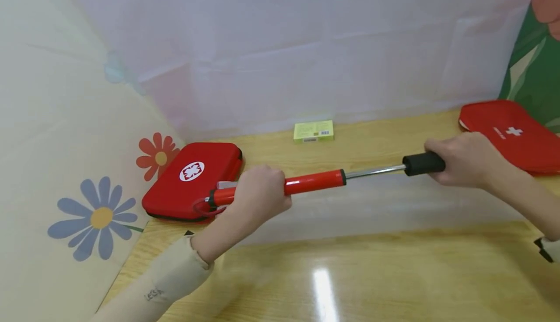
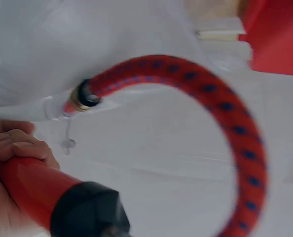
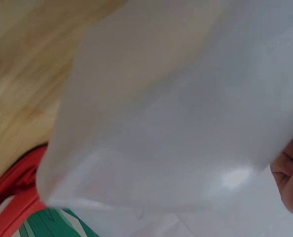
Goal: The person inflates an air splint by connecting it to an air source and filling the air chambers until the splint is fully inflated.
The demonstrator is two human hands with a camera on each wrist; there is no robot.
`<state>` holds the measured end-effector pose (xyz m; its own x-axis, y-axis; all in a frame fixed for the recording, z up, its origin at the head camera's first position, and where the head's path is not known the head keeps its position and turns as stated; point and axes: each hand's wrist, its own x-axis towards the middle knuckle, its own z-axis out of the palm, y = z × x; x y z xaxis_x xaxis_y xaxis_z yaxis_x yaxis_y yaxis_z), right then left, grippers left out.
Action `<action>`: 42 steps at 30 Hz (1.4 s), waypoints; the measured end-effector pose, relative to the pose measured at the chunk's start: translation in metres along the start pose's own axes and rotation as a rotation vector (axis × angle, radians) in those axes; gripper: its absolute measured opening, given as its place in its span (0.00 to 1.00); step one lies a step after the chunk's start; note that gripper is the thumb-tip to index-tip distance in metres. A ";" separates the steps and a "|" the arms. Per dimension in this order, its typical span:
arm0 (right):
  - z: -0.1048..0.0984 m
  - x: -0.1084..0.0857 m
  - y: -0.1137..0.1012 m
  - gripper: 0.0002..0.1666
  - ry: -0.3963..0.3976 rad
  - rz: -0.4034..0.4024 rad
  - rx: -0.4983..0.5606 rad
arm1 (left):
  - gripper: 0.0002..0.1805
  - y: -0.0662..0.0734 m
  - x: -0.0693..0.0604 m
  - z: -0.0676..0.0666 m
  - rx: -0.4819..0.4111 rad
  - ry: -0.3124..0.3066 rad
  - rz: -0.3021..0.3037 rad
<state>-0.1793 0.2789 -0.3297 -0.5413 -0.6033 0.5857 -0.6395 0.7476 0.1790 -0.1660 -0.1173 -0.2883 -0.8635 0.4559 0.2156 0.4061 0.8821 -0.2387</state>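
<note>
A hand pump (image 1: pixel 315 182) is held nearly level above the table, its metal rod partly drawn out of the red barrel. My left hand (image 1: pixel 262 195) grips the barrel near its hose end. My right hand (image 1: pixel 465 159) holds the black handle (image 1: pixel 420 163) at the other end. In the left wrist view a red hose (image 2: pixel 210 86) with dark blue flecks curves round to a valve (image 2: pixel 82 96) on a clear plastic inflatable (image 2: pixel 87 44). The inflatable hangs below and behind the pump; its whole shape cannot be made out.
A red first-aid case (image 1: pixel 210 166) with a white emblem sits at the left, close behind my left hand. At the right lies a red pouch (image 1: pixel 525 137) with a white cross. A small yellow-green box (image 1: pixel 313 131) lies by the back curtain (image 1: pixel 284 59).
</note>
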 end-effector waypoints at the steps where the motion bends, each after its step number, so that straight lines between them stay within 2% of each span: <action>1: 0.000 0.000 -0.001 0.22 -0.004 -0.009 0.004 | 0.14 0.000 -0.001 0.000 -0.003 -0.008 0.001; 4: 0.003 0.003 -0.009 0.22 -0.022 -0.020 0.016 | 0.14 0.003 -0.003 0.001 -0.004 -0.018 0.000; 10: 0.009 0.019 -0.033 0.21 -0.024 -0.012 -0.014 | 0.15 0.014 -0.003 0.002 -0.024 0.016 0.009; 18: 0.015 0.043 -0.064 0.18 -0.141 0.061 0.015 | 0.13 0.028 0.003 0.003 -0.047 0.017 0.009; 23: 0.022 0.059 -0.079 0.16 -0.146 0.041 0.046 | 0.11 0.035 0.005 0.005 -0.067 0.008 0.015; 27: 0.026 0.065 -0.086 0.16 -0.136 0.041 0.055 | 0.12 0.032 0.003 0.004 -0.068 -0.001 0.016; 31: 0.025 0.061 -0.078 0.18 -0.118 0.024 0.051 | 0.12 0.020 0.000 0.000 -0.034 -0.008 0.011; 35: 0.017 0.045 -0.048 0.20 -0.069 0.031 0.031 | 0.12 0.006 -0.003 -0.002 -0.010 0.000 -0.010; 39: 0.009 0.023 -0.016 0.21 -0.099 0.106 -0.009 | 0.12 -0.003 -0.004 0.001 -0.007 0.014 -0.024; 42: 0.009 0.016 -0.009 0.21 -0.127 0.120 -0.017 | 0.12 -0.003 -0.004 0.004 -0.011 0.027 -0.009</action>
<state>-0.1871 0.2596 -0.3296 -0.6786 -0.5390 0.4990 -0.5573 0.8203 0.1281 -0.1653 -0.1221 -0.2925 -0.8591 0.4505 0.2430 0.4015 0.8875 -0.2261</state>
